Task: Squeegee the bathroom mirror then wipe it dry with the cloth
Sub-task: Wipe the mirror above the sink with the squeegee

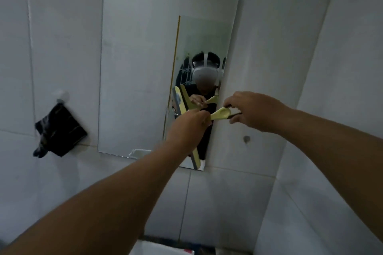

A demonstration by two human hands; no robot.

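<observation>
Two hands meet on one squeegee (pixel 220 114), low on the mirror's (pixel 145 64) right side. The left hand (pixel 187 128) has its fingers curled round the handle where it joins the blade, knuckles toward the camera. The right hand (pixel 250 109) pinches the handle's rounded, spoon-shaped end between thumb and fingertips, the other fingers loosely bent. The squeegee is pale yellow-green plastic with a dark strip along its long, straight blade; the blade runs down across the glass below the left hand, its lower tip near the mirror's bottom right corner. Whether the edge presses the glass I cannot tell.

The mirror is a tall, frameless rectangle with bevelled edges, fixed to smooth, glossy white tiles (pixel 310 68). Well to the mirror's left, a dark, crumpled cloth (pixel 60 130) hangs from a small white hook (pixel 61 95). Just right of the mirror, under the right hand, a small round grey plug (pixel 246 138) sits in the tile.
</observation>
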